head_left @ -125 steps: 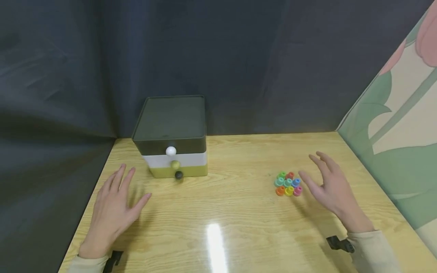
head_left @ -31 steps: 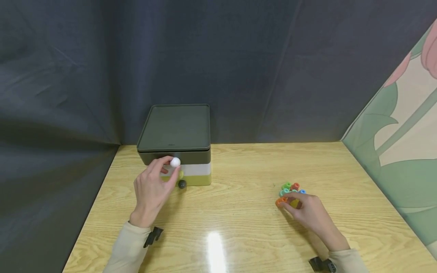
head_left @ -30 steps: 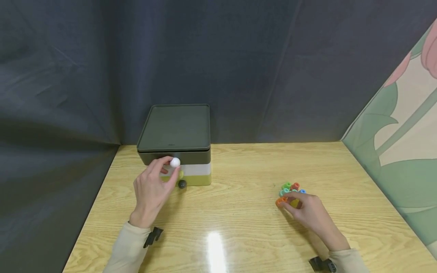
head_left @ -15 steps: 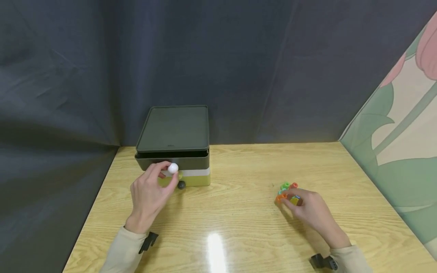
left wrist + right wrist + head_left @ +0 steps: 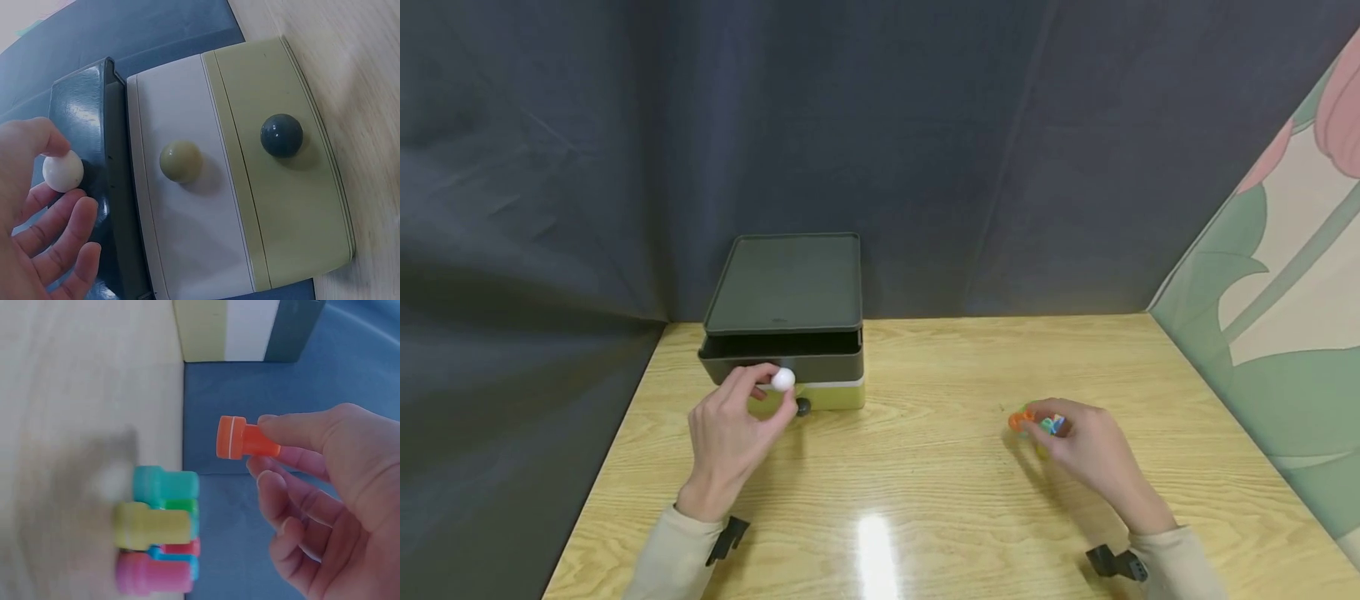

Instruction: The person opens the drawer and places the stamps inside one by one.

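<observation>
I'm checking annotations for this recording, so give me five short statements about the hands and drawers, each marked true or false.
1. The left hand pinches the white knob. True.
2. The black knob is on the yellow-green bottom drawer. True.
3. The yellow-green bottom drawer is pulled open. False: the dark top drawer is.
4. The right hand holds a peg off the table. True.
5. That peg is yellow. False: it is orange.

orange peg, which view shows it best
The right wrist view: the orange peg is large and mostly unobscured there. The head view shows it small, partly covered by the right hand; left wrist lacks it.
</observation>
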{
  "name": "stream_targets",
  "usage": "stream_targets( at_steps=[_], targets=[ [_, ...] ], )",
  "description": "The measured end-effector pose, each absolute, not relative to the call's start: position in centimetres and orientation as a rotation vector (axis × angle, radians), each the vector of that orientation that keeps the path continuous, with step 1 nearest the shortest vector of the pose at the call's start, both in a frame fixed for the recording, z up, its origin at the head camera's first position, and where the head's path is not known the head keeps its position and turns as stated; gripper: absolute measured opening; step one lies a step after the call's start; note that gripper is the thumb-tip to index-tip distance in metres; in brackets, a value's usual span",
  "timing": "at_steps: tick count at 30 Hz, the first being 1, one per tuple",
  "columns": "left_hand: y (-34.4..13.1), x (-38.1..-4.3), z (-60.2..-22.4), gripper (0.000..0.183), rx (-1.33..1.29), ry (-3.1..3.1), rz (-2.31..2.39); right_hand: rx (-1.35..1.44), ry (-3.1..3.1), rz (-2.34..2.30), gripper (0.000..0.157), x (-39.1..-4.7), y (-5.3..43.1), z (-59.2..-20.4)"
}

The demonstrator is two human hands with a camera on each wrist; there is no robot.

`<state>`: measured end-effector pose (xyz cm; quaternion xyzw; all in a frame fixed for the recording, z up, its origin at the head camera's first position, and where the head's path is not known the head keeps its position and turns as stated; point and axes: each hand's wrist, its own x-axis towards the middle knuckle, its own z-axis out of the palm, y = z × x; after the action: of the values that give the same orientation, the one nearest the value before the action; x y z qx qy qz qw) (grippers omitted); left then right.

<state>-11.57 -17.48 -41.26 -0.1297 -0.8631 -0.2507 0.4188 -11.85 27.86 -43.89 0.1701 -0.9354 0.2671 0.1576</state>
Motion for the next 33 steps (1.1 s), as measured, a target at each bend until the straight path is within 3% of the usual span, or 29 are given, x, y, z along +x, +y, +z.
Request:
stream_targets(
  at_steps=[16,33],
  targets=[
    [-17.4,-10.9,-41.3,0.023,-0.344,-2.151,-0.643,0.535,-2.717,0.790,0.025,-12.7,27.4,-40.2],
    [-17.3,-10.4,-41.9,0.022,-0.375,-2.094,-0.660,0.598,-2.684,0.805,0.021,-13.5,25.3,-37.4]
  ],
)
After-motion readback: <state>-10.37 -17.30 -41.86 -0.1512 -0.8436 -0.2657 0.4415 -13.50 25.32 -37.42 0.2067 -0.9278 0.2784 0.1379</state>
